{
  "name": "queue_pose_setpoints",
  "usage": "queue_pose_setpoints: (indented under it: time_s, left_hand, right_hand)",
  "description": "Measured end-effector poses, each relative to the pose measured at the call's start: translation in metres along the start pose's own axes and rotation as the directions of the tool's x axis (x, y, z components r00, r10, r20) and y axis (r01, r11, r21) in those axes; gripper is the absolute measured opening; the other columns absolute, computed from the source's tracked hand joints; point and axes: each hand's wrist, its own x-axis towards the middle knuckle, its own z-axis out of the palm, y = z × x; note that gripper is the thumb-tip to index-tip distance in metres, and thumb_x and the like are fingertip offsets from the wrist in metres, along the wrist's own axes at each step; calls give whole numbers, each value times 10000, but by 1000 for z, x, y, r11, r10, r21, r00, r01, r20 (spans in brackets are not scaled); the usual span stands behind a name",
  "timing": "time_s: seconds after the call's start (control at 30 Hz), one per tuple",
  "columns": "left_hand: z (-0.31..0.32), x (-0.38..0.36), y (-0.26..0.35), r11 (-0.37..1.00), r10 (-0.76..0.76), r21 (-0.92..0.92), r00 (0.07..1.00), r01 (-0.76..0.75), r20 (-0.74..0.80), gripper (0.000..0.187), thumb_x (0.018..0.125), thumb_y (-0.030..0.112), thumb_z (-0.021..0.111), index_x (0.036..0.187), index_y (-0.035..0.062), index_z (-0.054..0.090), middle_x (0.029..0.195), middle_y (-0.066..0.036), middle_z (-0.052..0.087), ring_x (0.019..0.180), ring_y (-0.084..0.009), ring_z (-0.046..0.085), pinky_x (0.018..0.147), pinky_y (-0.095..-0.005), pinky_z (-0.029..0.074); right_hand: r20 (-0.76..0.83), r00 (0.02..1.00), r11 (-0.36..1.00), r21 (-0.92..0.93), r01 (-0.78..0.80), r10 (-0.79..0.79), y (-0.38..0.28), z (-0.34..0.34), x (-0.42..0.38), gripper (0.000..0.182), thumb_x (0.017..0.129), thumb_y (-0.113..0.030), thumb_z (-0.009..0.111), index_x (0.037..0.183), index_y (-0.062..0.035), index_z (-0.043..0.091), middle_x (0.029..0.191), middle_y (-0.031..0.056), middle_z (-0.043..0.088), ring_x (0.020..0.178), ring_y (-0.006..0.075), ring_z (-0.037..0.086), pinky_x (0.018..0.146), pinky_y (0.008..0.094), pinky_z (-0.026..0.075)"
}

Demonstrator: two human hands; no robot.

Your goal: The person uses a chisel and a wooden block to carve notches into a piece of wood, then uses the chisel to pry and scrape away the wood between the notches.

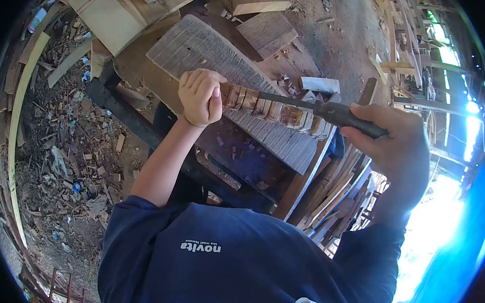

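Note:
My left hand is closed around the near-left end of a carved wooden piece with ring-like grooves and brown, worn patches. The piece lies at a slant across a grey weathered plank. In my right hand is the dark handle of a file, with fingers wrapped around it. The slim metal shaft of the file points left across the upper side of the carved piece, its tip at a groove a short way from my left hand. The grip of my left fingers hides that end of the wood.
A pale board and a short plank lie beyond the weathered plank. A small light block sits behind the carved piece. Wood scraps and litter cover the ground at left; stacked wood strips stand at lower right.

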Motion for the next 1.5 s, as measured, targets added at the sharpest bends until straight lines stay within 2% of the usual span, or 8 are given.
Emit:
queue_pose_setpoints:
  time_s: [0.13,0.3,0.53,0.63,1.03,1.23,1.3,1.5]
  left_hand:
    - [-1,0,2,999,-9,-35,1000,8,-2,268,987,213,411,809,73,554,857,-73,686,718,-261,618,716,-387,409]
    - [0,4,5,1000,-18,19,1000,17,15,273,982,221,415,789,76,542,839,-76,683,730,-264,632,728,-384,418]
    - [3,4,1,1000,-1,0,999,1,-33,186,917,180,463,788,82,555,767,-57,657,689,-243,619,694,-372,412]
    - [-1,3,3,999,-34,9,999,34,35,246,959,204,421,776,77,524,814,-79,680,736,-271,641,741,-388,429]
    - [-6,8,4,1000,6,-4,998,-6,65,108,901,132,480,829,86,546,809,-50,650,725,-244,614,729,-366,421]
    - [-23,24,17,991,-127,-14,949,137,288,88,926,163,550,931,78,570,891,-45,636,852,-260,608,796,-402,427]
    - [-32,42,28,941,-277,-61,861,333,426,213,946,221,600,1057,40,600,940,-63,647,963,-314,621,919,-397,449]
    - [-21,68,43,993,-105,111,766,44,634,312,860,325,757,1082,108,720,1034,-44,707,1042,-250,643,944,-422,448]
  right_hand:
    - [-38,992,993,20,119,-118,17,0,18,337,718,-128,877,1021,-27,769,873,109,771,760,187,747,723,318,569]
    - [91,971,877,417,-239,221,68,38,23,314,714,-101,885,992,-6,776,923,118,772,812,152,721,774,278,537]
    - [161,961,673,689,-271,223,114,84,23,312,744,-78,863,1008,42,750,889,157,759,756,151,713,688,248,529]
    - [329,874,644,591,-485,357,119,95,17,274,784,-104,830,1009,28,746,847,131,749,676,124,681,583,219,487]
    - [453,812,301,768,-565,369,114,146,-39,324,896,-244,763,1105,-6,693,734,69,677,525,85,571,433,205,361]
    - [443,817,243,803,-545,368,93,156,-65,346,948,-269,719,1160,1,670,707,42,651,490,63,533,429,199,346]
    - [292,837,267,854,-446,463,88,167,-77,302,896,-200,777,1149,-45,720,731,26,688,532,42,540,468,197,403]
    - [161,829,344,855,-388,535,75,185,-110,311,880,-209,795,1142,-50,744,732,-4,674,564,36,541,504,206,423]
